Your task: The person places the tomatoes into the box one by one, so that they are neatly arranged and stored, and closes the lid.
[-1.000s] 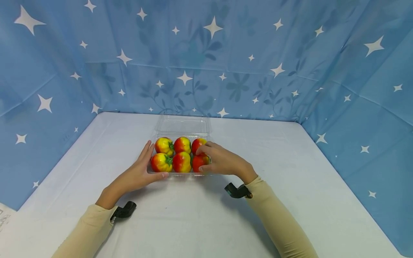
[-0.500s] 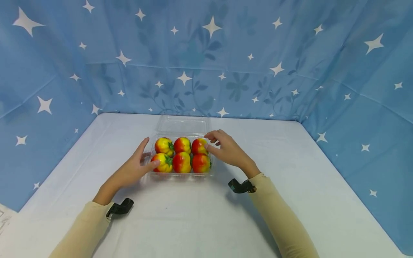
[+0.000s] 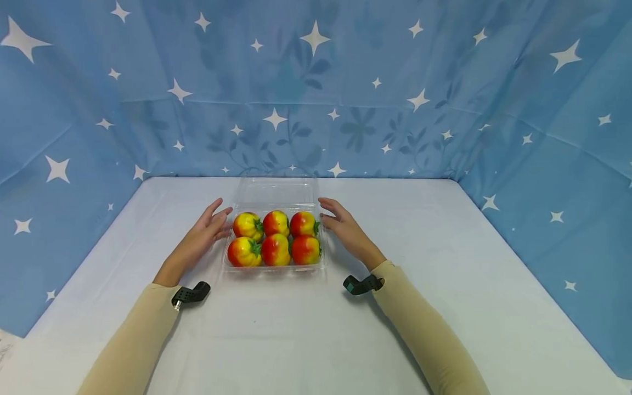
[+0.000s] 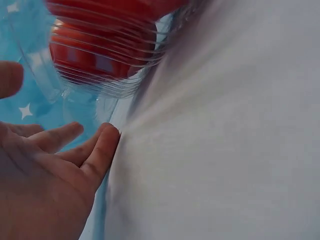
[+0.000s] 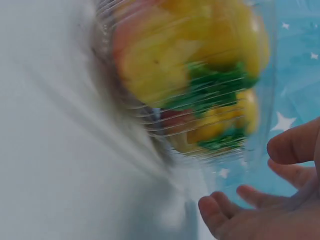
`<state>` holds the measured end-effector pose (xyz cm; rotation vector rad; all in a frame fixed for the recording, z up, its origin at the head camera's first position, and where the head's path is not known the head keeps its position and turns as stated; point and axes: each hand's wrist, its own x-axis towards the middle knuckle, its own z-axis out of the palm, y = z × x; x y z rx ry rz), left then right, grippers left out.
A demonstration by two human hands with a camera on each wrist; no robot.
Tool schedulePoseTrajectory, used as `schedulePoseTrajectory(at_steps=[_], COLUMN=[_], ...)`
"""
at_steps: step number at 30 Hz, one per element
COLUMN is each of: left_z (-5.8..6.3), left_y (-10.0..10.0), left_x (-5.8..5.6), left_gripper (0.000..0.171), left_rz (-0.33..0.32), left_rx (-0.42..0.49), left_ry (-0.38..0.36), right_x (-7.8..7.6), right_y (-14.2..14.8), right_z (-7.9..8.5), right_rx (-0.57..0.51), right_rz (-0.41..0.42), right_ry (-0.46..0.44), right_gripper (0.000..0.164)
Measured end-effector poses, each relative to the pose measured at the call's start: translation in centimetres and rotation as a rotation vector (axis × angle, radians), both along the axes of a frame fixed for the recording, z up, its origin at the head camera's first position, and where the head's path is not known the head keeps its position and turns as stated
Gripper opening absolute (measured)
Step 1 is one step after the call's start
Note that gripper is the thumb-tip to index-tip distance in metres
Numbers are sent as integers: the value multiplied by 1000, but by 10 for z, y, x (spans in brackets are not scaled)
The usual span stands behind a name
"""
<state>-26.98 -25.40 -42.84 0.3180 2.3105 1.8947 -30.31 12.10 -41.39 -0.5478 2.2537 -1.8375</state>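
Note:
Glossy red-and-yellow fruits (image 3: 276,250) with green leafy tops sit in two rows of three inside a clear plastic clamshell box (image 3: 274,269). Its transparent lid (image 3: 276,191) lies folded back behind them. My left hand (image 3: 199,238) is at the box's left side, fingers spread and relaxed, holding nothing. In the left wrist view that hand (image 4: 45,175) is beside the ribbed box wall (image 4: 95,75), with a gap between. At the right side my right hand (image 3: 350,233) has loosely bent fingers and holds nothing; the right wrist view shows this hand (image 5: 280,200) apart from the box (image 5: 200,160).
A white cloth (image 3: 276,334) covers the table, which meets a blue star-patterned curtain (image 3: 316,120) at the back and on both sides. Small black cameras (image 3: 191,293) are strapped to the wrists over beige sleeves (image 3: 133,340).
My right hand has come off the front right fruit and moved to the box's right side. The left hand has drawn away from the front left corner. The fruits stay in place.

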Motion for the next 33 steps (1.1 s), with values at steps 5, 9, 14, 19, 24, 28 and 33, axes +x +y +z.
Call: schedulePoseTrajectory(at_steps=[5,9,14,19,24,28,33], left_z=[2,3,-1,-7,-9,-10,-11], left_y=[6,11,11,10,8,7,8], left_x=[-8,-12,-11,-9,-10,-11,-12], left_gripper=[71,68,68,69,73,76,70], left_rz=[-41,-58,-41,-17,4,8,13], left_rx=[35,102,213,304,354,346,344], left_ry=[4,14,-10,-38,-27,-3,26], right_x=[0,-1,-1,-2,-4,-6,-6], right_y=[-3,-3,-4,-6,-7,-7,-7], right_z=[-5,-5,-5,-8,-8,-9,-7], right_rx=[-41,-73,-125,-162,-160,-168,-171], right_rz=[40,34,31,-2,-63,-77,-63], right_ry=[-42,-56,-85,-81,-81,-83,-67], right_gripper=[63,68,73,77,86,90,84])
